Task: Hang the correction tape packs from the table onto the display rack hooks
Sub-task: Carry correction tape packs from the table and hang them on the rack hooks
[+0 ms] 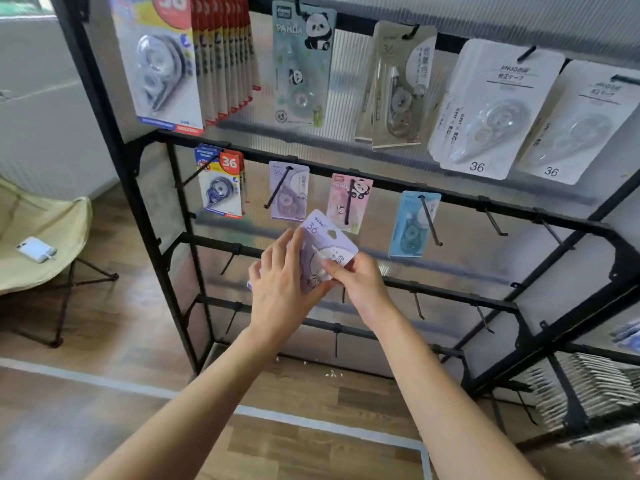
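A lilac correction tape pack [320, 239] marked 36 is tilted in front of the black display rack [381, 183], just below the second row of hooks. My left hand [280, 285] holds its left side, fingers laid over the card and a further lilac pack seemingly behind it. My right hand [358, 278] pinches its lower right corner. A matching lilac pack [289, 192] hangs on the hook [277, 188] right above. Pink panda [348, 202], blue [412, 225] and red-blue [221, 183] packs hang beside it.
The top row carries larger packs, among them white ones [495, 109] at the right. Bare hooks [495, 223] stick out at the right of the second row and on the lower bars. A beige folding chair [41, 237] with a phone [34, 249] stands at the left.
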Demonstrator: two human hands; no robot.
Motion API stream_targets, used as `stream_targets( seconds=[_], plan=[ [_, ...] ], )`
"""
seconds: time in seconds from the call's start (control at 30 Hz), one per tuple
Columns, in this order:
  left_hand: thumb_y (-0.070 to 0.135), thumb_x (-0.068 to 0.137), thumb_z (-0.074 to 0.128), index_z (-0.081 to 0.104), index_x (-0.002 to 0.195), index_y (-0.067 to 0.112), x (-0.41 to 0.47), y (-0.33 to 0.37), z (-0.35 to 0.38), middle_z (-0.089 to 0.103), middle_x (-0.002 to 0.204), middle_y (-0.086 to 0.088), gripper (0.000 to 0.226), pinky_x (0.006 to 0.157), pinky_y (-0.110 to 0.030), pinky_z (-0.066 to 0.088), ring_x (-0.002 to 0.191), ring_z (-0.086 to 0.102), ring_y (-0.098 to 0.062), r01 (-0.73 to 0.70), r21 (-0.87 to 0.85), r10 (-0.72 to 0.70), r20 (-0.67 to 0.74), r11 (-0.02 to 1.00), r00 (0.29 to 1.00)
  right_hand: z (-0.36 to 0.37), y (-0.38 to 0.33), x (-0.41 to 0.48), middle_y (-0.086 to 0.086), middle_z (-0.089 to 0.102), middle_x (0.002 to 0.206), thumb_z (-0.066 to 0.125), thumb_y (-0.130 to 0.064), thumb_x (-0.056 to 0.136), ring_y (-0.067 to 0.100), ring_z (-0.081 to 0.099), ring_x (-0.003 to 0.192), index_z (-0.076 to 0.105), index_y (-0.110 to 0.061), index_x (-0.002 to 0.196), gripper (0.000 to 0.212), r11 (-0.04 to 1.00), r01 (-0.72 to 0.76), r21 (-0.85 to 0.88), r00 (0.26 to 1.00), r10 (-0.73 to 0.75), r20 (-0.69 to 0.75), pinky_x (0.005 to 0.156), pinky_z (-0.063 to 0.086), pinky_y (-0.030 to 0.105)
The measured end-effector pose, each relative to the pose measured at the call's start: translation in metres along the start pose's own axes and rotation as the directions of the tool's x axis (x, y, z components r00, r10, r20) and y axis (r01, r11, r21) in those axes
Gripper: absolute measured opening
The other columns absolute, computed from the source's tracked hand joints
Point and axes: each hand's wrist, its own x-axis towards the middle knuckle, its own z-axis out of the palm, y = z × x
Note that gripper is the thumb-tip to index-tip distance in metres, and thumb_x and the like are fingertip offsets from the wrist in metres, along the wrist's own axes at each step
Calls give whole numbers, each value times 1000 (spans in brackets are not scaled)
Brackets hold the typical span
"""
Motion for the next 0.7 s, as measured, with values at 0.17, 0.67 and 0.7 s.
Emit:
stream_targets(
  seconds=[0.17,0.67,0.7],
  plan=[
    [63,76,48,31,143,19,16,-47,-25,41,145,-10,82,95,-43,40,124,36,-23,-183,-88,186,23,979,982,35,-7,10,-3,68,90,58,3,90,4,65,78,60,-18,102,24,999,29,41,983,-22,-182,73,53,21],
    [70,77,15,22,152,24,71,-171,-71,17,159,-8,88,117,-46,7,146,12,-29,-269,109,231,276,957,933,114,-1,54,6,68,96,61,-8,92,16,63,83,59,-16,97,9,979,-40,-199,913,-45,-406,63,48,18],
    [69,79,16,21,152,25,73,-173,-72,15,159,-8,86,118,-45,5,147,10,-29,-273,115,232,283,955,931,116,-1,56,5,68,94,61,-8,92,15,63,82,59,-16,95,9,980,-44,-195,910,-41,-412,64,48,19]
  ],
)
